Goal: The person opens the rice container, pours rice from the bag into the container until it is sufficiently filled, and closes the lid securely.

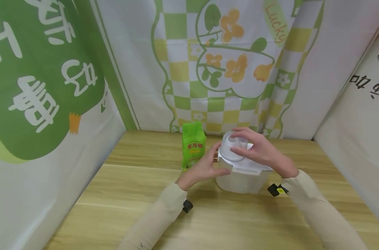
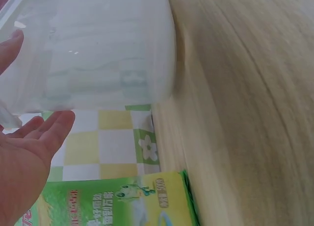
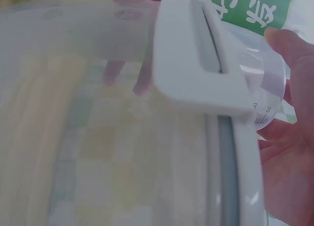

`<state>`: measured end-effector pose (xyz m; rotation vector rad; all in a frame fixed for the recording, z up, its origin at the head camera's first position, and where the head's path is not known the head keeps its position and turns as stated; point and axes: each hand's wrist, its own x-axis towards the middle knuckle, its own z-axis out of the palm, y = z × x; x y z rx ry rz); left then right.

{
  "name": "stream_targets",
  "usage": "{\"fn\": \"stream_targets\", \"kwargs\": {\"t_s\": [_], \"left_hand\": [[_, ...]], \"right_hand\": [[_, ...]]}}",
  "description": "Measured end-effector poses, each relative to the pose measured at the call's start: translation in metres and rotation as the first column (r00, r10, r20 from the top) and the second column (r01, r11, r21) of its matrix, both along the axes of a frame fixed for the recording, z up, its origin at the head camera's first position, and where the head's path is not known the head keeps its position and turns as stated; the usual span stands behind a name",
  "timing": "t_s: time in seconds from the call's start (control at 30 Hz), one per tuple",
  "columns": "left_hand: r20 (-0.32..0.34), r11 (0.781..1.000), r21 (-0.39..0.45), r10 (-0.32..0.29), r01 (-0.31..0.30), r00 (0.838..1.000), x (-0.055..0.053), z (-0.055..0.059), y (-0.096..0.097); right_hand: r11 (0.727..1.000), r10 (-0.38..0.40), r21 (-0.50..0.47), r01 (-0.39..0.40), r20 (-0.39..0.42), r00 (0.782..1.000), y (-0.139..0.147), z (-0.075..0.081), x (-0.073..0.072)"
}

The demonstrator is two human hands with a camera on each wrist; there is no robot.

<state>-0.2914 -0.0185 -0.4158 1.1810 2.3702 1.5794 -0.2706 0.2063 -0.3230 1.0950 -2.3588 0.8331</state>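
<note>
A translucent storage container [image 1: 242, 182] with a white lid [image 1: 253, 163] stands upright on the table. On the lid's left part sits a clear measuring cup [image 1: 228, 152], with scale marks visible in the right wrist view. My right hand [image 1: 255, 147] grips this cup from above, thumb and fingers on opposite sides. My left hand [image 1: 205, 166] holds the container's left corner just below the lid, its thumb at the front and its fingers along the side. A white latch [image 3: 196, 54] shows close up in the right wrist view.
Just left of the container stands a green food bag [image 1: 194, 146] with red lettering. The wooden table [image 1: 139, 194] meets a checkered cloth [image 1: 205, 107] at the back. Printed cloths hang on the left and right sides.
</note>
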Motion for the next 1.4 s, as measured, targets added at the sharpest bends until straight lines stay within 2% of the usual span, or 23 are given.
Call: {"fn": "stream_targets", "kwargs": {"t_s": [0.27,0.6,0.8,1.1,1.23,1.4], "left_hand": [[0.003,0.999,-0.033,0.033,-0.033,0.999,0.000,-0.005,-0.003],[0.011,0.998,-0.052,0.040,-0.040,0.999,0.003,-0.005,-0.005],[-0.013,0.997,-0.056,0.043,-0.044,0.999,0.004,-0.003,-0.008],[-0.034,0.997,-0.032,0.072,-0.073,0.997,0.001,0.009,-0.009],[-0.057,0.997,-0.033,0.066,-0.068,0.996,0.000,0.010,-0.008],[-0.054,0.998,-0.021,0.062,-0.063,0.997,0.000,0.012,-0.005]], "right_hand": [[1.000,-0.008,0.008,0.008,0.011,1.000,-0.003,-0.006,-0.003],[0.999,-0.040,0.038,0.037,0.085,0.996,-0.001,-0.006,0.000],[0.998,-0.045,0.038,0.043,0.057,0.997,0.002,-0.007,0.003],[0.993,-0.116,0.037,0.115,0.006,0.993,0.030,-0.007,0.004],[0.985,-0.163,0.060,0.161,0.029,0.986,0.045,-0.011,0.006],[0.981,-0.184,0.067,0.180,0.062,0.981,0.062,-0.017,0.012]]}}
